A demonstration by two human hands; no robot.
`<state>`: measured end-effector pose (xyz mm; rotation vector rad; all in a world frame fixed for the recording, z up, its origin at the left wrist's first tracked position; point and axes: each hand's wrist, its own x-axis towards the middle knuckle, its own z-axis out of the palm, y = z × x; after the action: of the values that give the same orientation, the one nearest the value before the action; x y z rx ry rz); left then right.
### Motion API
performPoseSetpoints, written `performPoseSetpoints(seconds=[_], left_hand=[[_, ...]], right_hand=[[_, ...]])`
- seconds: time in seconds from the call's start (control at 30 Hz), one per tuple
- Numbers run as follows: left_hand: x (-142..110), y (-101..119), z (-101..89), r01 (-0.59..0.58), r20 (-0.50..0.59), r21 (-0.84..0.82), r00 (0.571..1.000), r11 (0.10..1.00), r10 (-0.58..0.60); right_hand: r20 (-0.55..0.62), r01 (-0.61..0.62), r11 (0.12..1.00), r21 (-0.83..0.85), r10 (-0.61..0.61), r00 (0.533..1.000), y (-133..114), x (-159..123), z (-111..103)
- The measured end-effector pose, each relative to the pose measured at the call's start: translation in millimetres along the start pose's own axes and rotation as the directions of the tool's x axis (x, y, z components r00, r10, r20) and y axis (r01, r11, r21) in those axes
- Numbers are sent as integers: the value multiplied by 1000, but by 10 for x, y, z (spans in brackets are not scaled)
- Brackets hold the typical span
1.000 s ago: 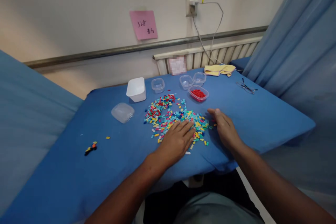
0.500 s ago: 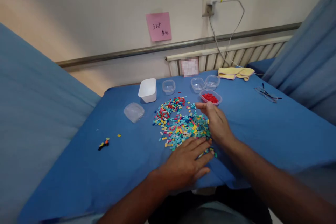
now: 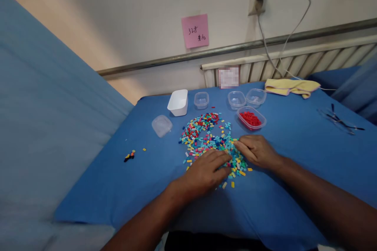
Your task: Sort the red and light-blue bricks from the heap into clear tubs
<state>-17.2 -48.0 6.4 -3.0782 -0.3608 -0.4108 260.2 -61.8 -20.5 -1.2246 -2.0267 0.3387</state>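
Note:
A pile of small coloured bricks (image 3: 206, 135) in teal, red, yellow and blue is spread on the blue table (image 3: 282, 188). My left hand (image 3: 206, 172) lies flat on the near edge of the pile, fingers stretched out. My right hand (image 3: 256, 151) rests on the pile's right side with its fingers curled inward at the bricks; whether it holds one is hidden. Just beyond the right hand stands a clear tub of red bricks (image 3: 251, 118).
At the back stand a white tub (image 3: 178, 102), three empty clear tubs (image 3: 202, 100) and a clear lid (image 3: 161, 125). A few stray bricks (image 3: 129, 155) lie at the left. A yellow cloth (image 3: 291, 86) and glasses (image 3: 341, 121) lie at the right.
My right hand came back from near the red tub to the pile's right side and curled its fingers. My left hand stayed on the near edge. The camera turned left.

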Motion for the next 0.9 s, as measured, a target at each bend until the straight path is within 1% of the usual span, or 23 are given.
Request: performPoseSetpoints(seconds=[0.07, 0.1, 0.13, 0.17, 0.2, 0.27, 0.33, 0.37, 0.4, 0.43, 0.5, 0.6, 0.67, 0.77, 0.9], left_hand=[[-94, -88, -81, 97, -80, -44, 992, 994, -100], [-140, -158, -109, 166, -123, -59, 977, 984, -172], [-185, -250, -124, 254, -159, -61, 952, 965, -260], [-226, -364, -126, 354, -178, -51, 917, 934, -358], [-263, -498, -112, 463, -174, -33, 870, 886, -461], [-314, -802, -49, 638, -105, -12, 765, 770, -635], [-323, -1101, 43, 749, -22, -8, 663, 663, -748], [-306, -1230, 90, 774, 25, -19, 634, 633, -773], [-274, -1340, 134, 783, 60, -38, 622, 621, -781], [-226, -1428, 173, 783, 84, -57, 622, 619, -779], [-93, -1542, 233, 758, 103, -84, 652, 646, -751], [150, -1602, 286, 678, 111, -85, 735, 730, -669], [299, -1605, 310, 625, 132, -76, 779, 777, -613], [475, -1586, 338, 580, 165, -63, 809, 812, -565], [670, -1511, 352, 544, 228, -33, 821, 839, -523]], right_hand=[[-25, 12, 1000, -3, -12, 1000, 59, -59, 14], [-33, 16, 1000, -1, -16, 999, 83, -85, 11], [-40, 20, 1000, 1, -20, 999, 103, -106, 3], [-49, 29, 1000, 5, -29, 998, 121, -120, -6], [-58, 44, 999, 9, -43, 997, 138, -128, -16], [-68, 91, 996, 13, -89, 994, 166, -126, -27], [-75, 128, 992, 13, -127, 989, 186, -110, -27], [-77, 136, 991, 12, -134, 988, 193, -101, -24], [-79, 137, 990, 12, -136, 988, 198, -95, -22], [-82, 136, 991, 14, -134, 988, 203, -90, -21], [-83, 125, 992, 17, -123, 989, 213, -90, -20], [-82, 94, 995, 31, -92, 992, 231, -100, -21], [-75, 72, 996, 48, -68, 995, 241, -102, -20], [-78, 63, 996, 66, -57, 995, 240, -89, -21], [-67, 53, 996, 77, -48, 997, 226, -72, -26]])
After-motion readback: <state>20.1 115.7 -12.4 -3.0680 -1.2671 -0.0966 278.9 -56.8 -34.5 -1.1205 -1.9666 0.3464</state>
